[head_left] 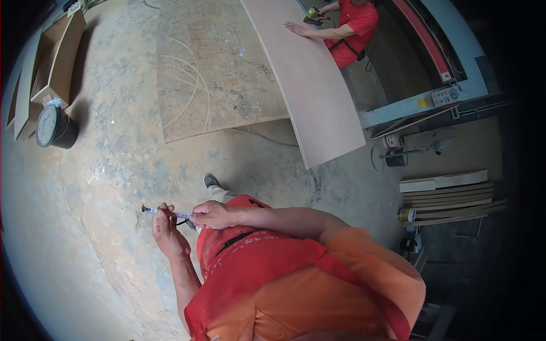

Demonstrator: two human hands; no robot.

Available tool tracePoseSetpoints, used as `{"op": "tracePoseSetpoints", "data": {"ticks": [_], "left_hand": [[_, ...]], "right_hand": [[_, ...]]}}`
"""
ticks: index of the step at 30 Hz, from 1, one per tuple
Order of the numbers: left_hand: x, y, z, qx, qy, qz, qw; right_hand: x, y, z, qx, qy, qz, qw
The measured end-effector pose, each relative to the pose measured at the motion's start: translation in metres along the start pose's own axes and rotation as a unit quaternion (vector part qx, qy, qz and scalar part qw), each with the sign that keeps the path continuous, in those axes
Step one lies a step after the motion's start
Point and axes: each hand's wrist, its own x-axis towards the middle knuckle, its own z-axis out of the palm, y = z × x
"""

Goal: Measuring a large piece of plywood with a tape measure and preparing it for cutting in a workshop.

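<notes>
A narrow pale strip with small markings, which looks like the pulled-out blade of a tape measure (183, 215), stretches between my two hands in front of my waist. My left hand (166, 228) pinches it close to its dark end piece, which sticks out to the left past the fingers. At the other end my right hand (213, 215) is closed round it; whatever sits inside that palm is hidden. A short black strap hangs below the strip between the hands. I wear a red apron (256, 247) over an orange shirt.
Ahead, a long pale board (313, 85) lies beside a worn work surface (222, 74). Behind the board, a co-worker (357, 25) in red holds a power tool (313, 16). Left are a dark bucket (65, 133) and wooden box (57, 57); right, stacked wood strips (449, 196) and a machine's control panel (445, 96).
</notes>
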Motion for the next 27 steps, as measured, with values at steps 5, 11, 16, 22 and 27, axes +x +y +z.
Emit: {"op": "tracePoseSetpoints", "data": {"ticks": [5, 11, 16, 22, 27], "left_hand": [[0.049, 0.008, -0.022, 0.039, 0.047, -0.007, 0.998], [0.083, 0.05, -0.023, 0.049, 0.075, -0.022, 0.996], [0.094, 0.077, -0.056, 0.185, 0.175, -0.115, 0.96], [0.114, 0.085, -0.152, 0.154, 0.126, -0.203, 0.959], [0.128, 0.121, -0.249, 0.148, 0.092, -0.168, 0.97]], "right_hand": [[0.046, -0.019, -0.034, -0.093, -0.037, 0.041, 0.994], [0.099, -0.035, -0.066, -0.038, -0.09, 0.021, 0.995], [0.109, -0.001, -0.157, 0.414, 0.124, 0.024, 0.901], [0.012, 0.05, -0.319, 0.597, 0.542, -0.119, 0.58], [0.069, -0.019, -0.217, 0.54, 0.519, -0.179, 0.638]]}}
